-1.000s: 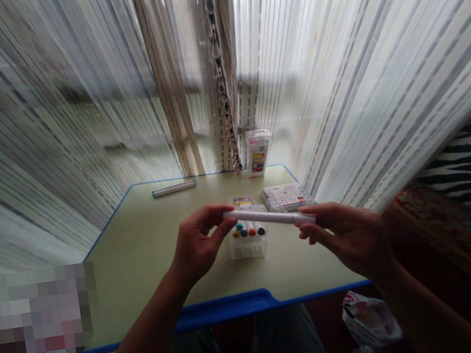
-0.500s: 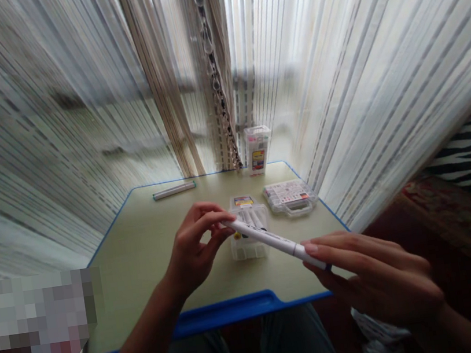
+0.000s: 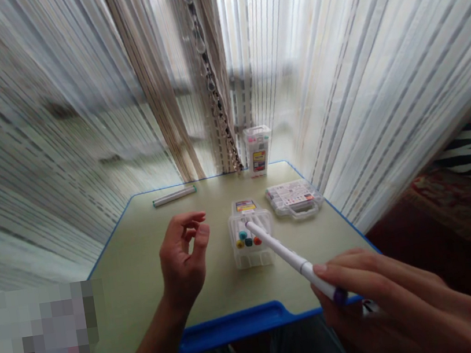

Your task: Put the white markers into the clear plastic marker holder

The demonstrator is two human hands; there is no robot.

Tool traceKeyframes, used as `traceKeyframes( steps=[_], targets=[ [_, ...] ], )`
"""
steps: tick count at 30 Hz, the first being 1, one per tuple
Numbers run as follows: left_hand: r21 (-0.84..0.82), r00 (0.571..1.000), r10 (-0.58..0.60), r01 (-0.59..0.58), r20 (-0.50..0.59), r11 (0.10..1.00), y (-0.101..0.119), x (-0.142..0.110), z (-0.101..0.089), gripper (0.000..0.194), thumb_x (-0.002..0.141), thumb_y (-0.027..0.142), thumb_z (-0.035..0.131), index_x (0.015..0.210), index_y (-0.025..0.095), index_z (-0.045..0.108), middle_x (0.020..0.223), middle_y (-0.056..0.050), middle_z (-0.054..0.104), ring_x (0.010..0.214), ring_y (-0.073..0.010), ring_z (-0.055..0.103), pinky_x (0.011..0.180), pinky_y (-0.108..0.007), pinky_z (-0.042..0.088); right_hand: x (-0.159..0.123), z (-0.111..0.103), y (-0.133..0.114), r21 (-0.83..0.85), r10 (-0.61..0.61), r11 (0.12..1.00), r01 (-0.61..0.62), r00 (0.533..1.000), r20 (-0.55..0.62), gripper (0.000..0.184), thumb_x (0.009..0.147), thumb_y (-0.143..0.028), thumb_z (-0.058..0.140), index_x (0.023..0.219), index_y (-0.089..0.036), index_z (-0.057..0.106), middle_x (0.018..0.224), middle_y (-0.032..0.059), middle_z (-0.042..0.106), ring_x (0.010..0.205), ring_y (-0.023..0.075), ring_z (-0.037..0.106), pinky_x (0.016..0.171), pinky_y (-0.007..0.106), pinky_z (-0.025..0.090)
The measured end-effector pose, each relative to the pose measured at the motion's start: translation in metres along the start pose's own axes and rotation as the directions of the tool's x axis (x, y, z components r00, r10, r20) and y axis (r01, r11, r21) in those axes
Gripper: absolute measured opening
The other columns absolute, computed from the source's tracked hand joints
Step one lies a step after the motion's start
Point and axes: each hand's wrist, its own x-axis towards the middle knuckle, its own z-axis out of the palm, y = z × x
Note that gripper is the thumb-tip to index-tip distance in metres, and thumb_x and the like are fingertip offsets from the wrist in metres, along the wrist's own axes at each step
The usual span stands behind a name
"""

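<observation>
A white marker point(image 3: 284, 254) with purple ends is pinched near its lower end by my right hand point(image 3: 391, 289), its far tip pointing forward and left. Behind that tip, in the middle of the table, lies an open clear plastic case point(image 3: 253, 258) with several markers in it, their yellow, teal, dark and red ends facing me. My left hand point(image 3: 185, 253) hovers over the table left of the case, fingers curled and apart, with nothing in them.
Another white marker with green ends point(image 3: 174, 196) lies at the table's back left. A clear marker box point(image 3: 258, 153) stands at the back edge, and a flat clear case with a handle point(image 3: 295, 198) lies at the right. String curtains point(image 3: 89, 103) hang behind the blue-edged table point(image 3: 136, 284).
My left hand has let go of the marker's far end and moved left and a little down. My right hand has drawn the marker slightly right and toward me.
</observation>
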Motion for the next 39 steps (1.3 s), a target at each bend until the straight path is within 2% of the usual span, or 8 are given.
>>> traceKeyframes(
  steps=[8, 13, 17, 23, 30, 34, 39],
  targets=[
    [0.095, 0.997, -0.013, 0.005, 0.079, 0.995, -0.003, -0.005, 0.006, 0.013, 0.094, 0.026, 0.063, 0.106, 0.02, 0.067, 0.1, -0.004, 0.067, 0.087, -0.0165, 0.064, 0.078, -0.027, 0.054, 0.018, 0.035, -0.001, -0.047, -0.016, 0.999, 0.017, 1.0, 0.019, 0.034, 0.089, -0.004, 0.062, 0.119, -0.018, 0.069, 0.078, 0.0049, 0.076, 0.066, 0.0178, 0.072, 0.066, 0.026, 0.063],
    [0.164, 0.995, -0.023, 0.007, 0.095, 0.986, -0.004, -0.007, 0.006, 0.014, 0.096, 0.027, 0.061, 0.105, 0.019, 0.067, 0.098, -0.004, 0.067, 0.084, -0.0162, 0.065, 0.075, -0.028, 0.054, 0.022, 0.054, 0.005, -0.064, -0.075, 0.995, 0.074, 0.997, -0.002, 0.021, 0.091, -0.001, 0.06, 0.11, -0.006, 0.069, 0.073, 0.0075, 0.071, 0.065, 0.0171, 0.068, 0.061, 0.026, 0.06],
    [0.183, 0.994, -0.006, -0.014, 0.108, 0.983, -0.003, -0.007, 0.007, 0.012, 0.095, 0.026, 0.061, 0.105, 0.02, 0.066, 0.098, -0.004, 0.066, 0.082, -0.015, 0.065, 0.073, -0.027, 0.054, 0.024, 0.059, 0.005, -0.091, -0.123, 0.988, 0.122, 0.992, 0.0, 0.016, 0.091, 0.0, 0.061, 0.104, 0.002, 0.07, 0.073, 0.0111, 0.071, 0.067, 0.0201, 0.07, 0.061, 0.03, 0.061],
    [0.189, 0.993, 0.01, -0.032, 0.119, 0.981, -0.001, -0.007, 0.009, 0.011, 0.096, 0.023, 0.06, 0.106, 0.021, 0.066, 0.099, -0.003, 0.065, 0.086, -0.0137, 0.064, 0.075, -0.024, 0.054, 0.027, 0.057, 0.002, -0.163, -0.14, 0.976, 0.144, 0.99, 0.034, 0.022, 0.096, 0.001, 0.051, 0.1, 0.0, 0.073, 0.072, 0.0093, 0.073, 0.065, 0.0194, 0.071, 0.065, 0.029, 0.062],
    [0.186, 0.99, 0.005, -0.031, 0.143, 0.982, -0.001, -0.007, 0.011, 0.012, 0.096, 0.022, 0.06, 0.107, 0.021, 0.066, 0.099, -0.003, 0.065, 0.084, -0.0134, 0.065, 0.074, -0.024, 0.054, 0.028, 0.069, 0.01, -0.097, -0.076, 0.993, 0.071, 0.996, -0.044, 0.016, 0.096, -0.004, 0.058, 0.101, -0.003, 0.072, 0.074, 0.0093, 0.072, 0.066, 0.018, 0.069, 0.065, 0.027, 0.06],
    [0.19, 0.989, -0.006, -0.022, 0.145, 0.982, -0.001, -0.007, 0.01, 0.012, 0.097, 0.023, 0.06, 0.107, 0.021, 0.066, 0.097, -0.003, 0.064, 0.083, -0.0138, 0.064, 0.074, -0.025, 0.054, 0.027, 0.075, 0.013, -0.071, -0.001, 0.997, -0.001, 1.0, -0.024, 0.016, 0.096, -0.004, 0.056, 0.102, -0.006, 0.071, 0.076, 0.0097, 0.071, 0.07, 0.018, 0.069, 0.067, 0.027, 0.06],
    [0.187, 0.988, -0.008, -0.021, 0.154, 0.982, -0.002, -0.008, 0.009, 0.012, 0.097, 0.022, 0.06, 0.108, 0.021, 0.065, 0.097, -0.002, 0.064, 0.082, -0.0129, 0.064, 0.073, -0.024, 0.053, 0.027, 0.079, 0.016, -0.062, 0.05, 0.997, -0.049, 0.999, 0.016, 0.015, 0.096, -0.004, 0.056, 0.103, -0.004, 0.07, 0.084, 0.0125, 0.072, 0.075, 0.0225, 0.07, 0.07, 0.033, 0.062]
  ],
)
